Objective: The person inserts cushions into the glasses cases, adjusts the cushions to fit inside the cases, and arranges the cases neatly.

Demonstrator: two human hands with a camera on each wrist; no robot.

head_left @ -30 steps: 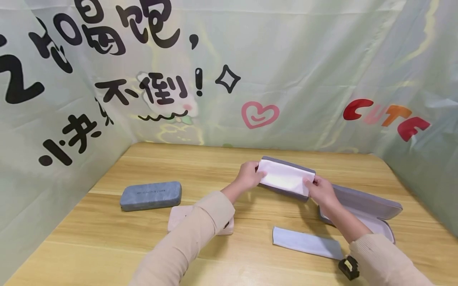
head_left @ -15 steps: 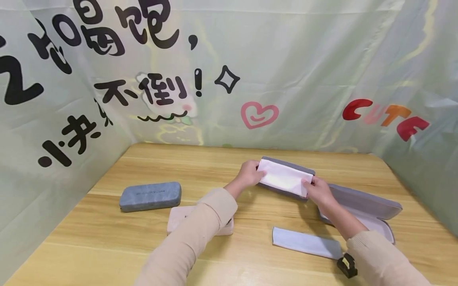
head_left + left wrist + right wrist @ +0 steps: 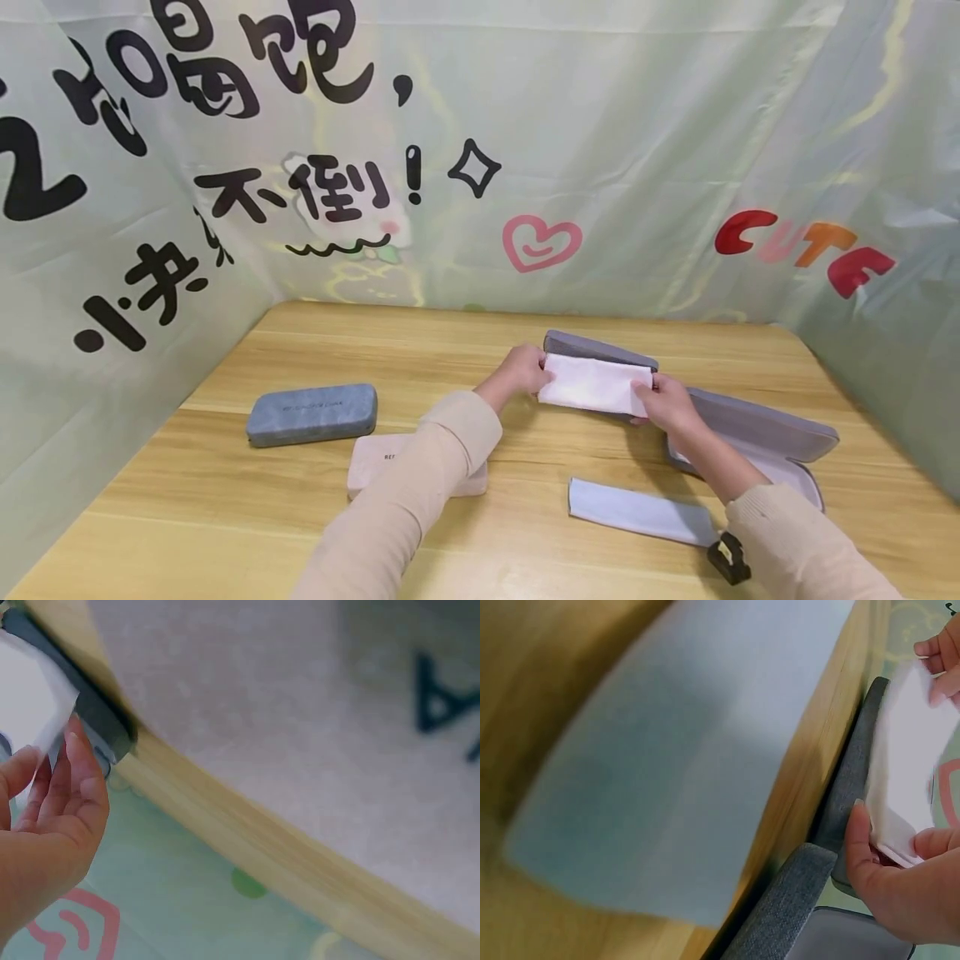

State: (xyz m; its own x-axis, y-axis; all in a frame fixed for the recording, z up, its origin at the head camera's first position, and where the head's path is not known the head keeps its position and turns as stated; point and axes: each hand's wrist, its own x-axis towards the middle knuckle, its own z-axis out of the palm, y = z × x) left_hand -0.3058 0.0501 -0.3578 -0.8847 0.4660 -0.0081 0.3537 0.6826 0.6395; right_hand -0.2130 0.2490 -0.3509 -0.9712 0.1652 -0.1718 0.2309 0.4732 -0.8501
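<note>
A pale pinkish-white folded cloth (image 3: 596, 385) is stretched between both hands. My left hand (image 3: 525, 369) pinches its left end between thumb and fingers. At the other end, my right hand (image 3: 670, 404) pinches the corner, thumb on top. Directly behind and partly under the cloth stands a grey glasses case (image 3: 600, 347); the cloth hides most of its inside. In the right wrist view the cloth (image 3: 904, 761) sags slightly between the hands, beside the dark grey edge of the case. The left wrist view shows the left fingertips (image 3: 73, 727) at the cloth's end.
A second glasses case (image 3: 765, 423) lies open near the right forearm. A light blue folded cloth (image 3: 641, 510) is on the wooden table (image 3: 510, 550), beside a small black object (image 3: 727, 560). To the left sit a closed blue case (image 3: 311, 413) and a pink case (image 3: 371, 462), partly behind the left sleeve.
The white cloth has come down and towards me, off the grey case's lid side, so more of that case shows behind it. Both hands keep their pinch and have shifted slightly.
</note>
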